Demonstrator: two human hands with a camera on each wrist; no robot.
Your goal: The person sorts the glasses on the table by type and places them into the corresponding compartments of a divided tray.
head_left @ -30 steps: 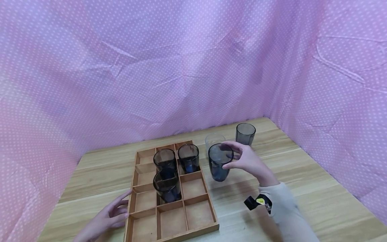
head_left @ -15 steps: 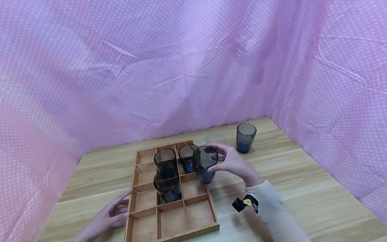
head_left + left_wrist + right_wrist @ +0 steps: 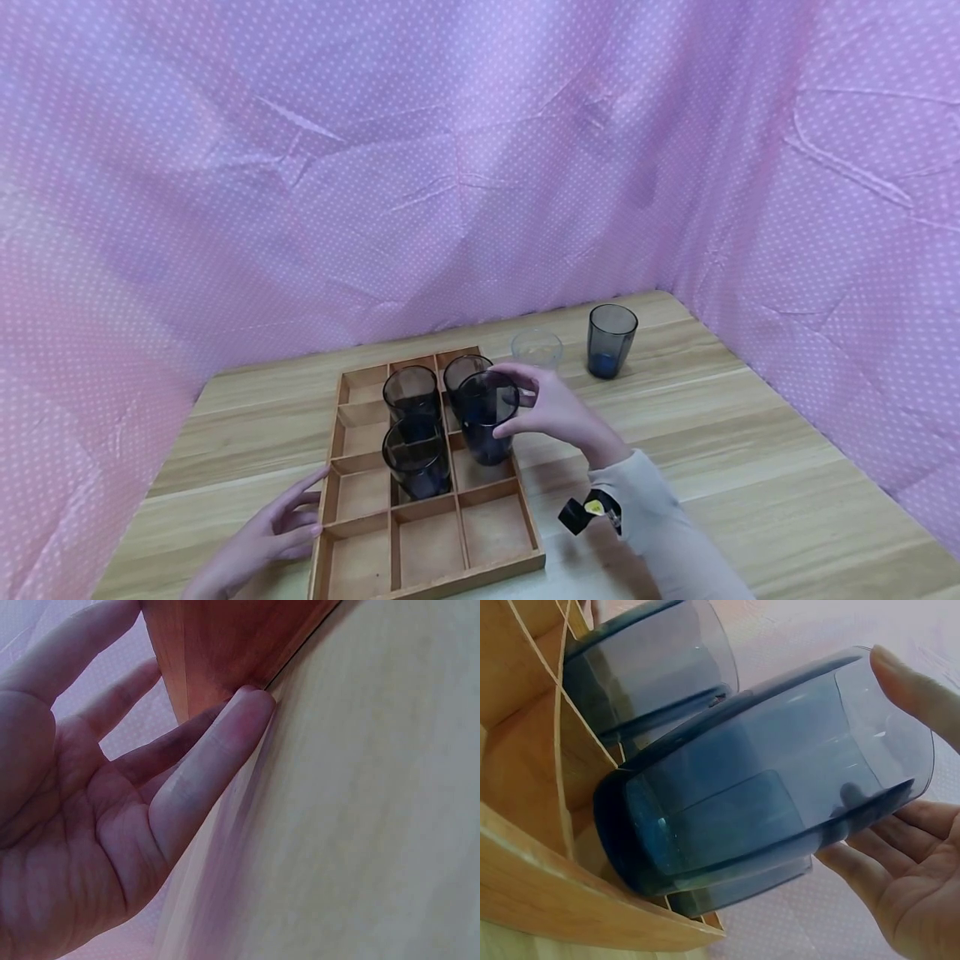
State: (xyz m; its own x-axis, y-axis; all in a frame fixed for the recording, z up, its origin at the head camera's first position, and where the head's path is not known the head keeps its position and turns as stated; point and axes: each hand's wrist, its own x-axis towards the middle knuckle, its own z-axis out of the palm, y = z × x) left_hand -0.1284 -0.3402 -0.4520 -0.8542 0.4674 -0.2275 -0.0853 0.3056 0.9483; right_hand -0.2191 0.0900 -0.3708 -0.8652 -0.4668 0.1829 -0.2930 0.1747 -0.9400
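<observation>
My right hand (image 3: 558, 412) grips a smoky dark drinking glass (image 3: 480, 437) near its rim, thumb on one side and fingers on the other. The glass is over a right-column compartment of the wooden divided tray (image 3: 468, 581). In the right wrist view its base (image 3: 649, 832) is at the compartment's dividers; whether it touches the floor I cannot tell. Two similar glasses stand in the middle column, one farther back (image 3: 411, 387) and one nearer (image 3: 416, 467). A third glass (image 3: 459, 367) is partly hidden behind the held one. My left hand (image 3: 262, 533) touches the tray's left side with extended fingertips.
A clear glass (image 3: 536, 346) stands right of the tray's far end, partly hidden by my right hand. Farther right is another smoky glass (image 3: 611, 342) on the wooden table (image 3: 750, 475). Pink dotted cloth (image 3: 465, 167) hangs behind and along the sides.
My right hand has carried the smoky glass leftward from beside the tray and slightly down, over the right-column compartment. My left hand has stayed at the tray's side.
</observation>
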